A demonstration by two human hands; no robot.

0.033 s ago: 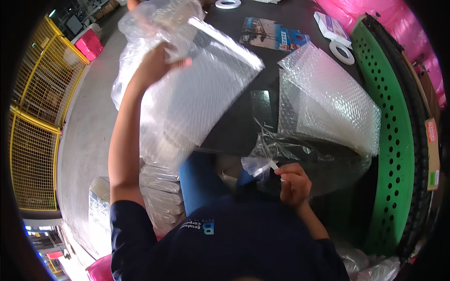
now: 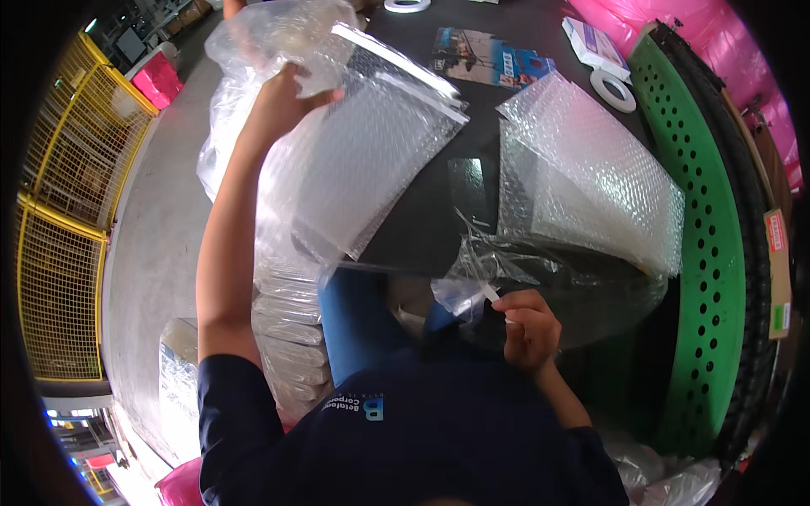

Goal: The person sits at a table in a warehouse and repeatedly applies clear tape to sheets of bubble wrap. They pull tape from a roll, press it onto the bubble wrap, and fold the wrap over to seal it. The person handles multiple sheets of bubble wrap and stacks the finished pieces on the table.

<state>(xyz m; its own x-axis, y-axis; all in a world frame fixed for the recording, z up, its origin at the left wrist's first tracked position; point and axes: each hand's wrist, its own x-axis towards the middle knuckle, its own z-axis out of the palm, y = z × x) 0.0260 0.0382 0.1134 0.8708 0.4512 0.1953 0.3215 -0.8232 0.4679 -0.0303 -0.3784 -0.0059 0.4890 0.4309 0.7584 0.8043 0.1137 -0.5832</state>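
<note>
My left hand is stretched forward with thumb and fingers apart, over the upper left edge of a bubble-wrap bag. That bag lies flat on the left of the dark table, its shiny top edge pointing away from me. Near the table's front edge my right hand is closed in a pinch on a thin white strip. Crumpled clear plastic film lies right beside the strip. Farther right rests a stack of bubble-wrap bags.
White tape rolls lie near a white box and a printed leaflet. A perforated green panel borders the right side. Clear plastic sheeting drapes the left, above wrapped bundles. Yellow mesh fencing stands far left.
The left bubble-wrap bag has settled flatter and shifted slightly. My left hand has moved a little farther away, its fingers now spread. My right hand has hardly moved.
</note>
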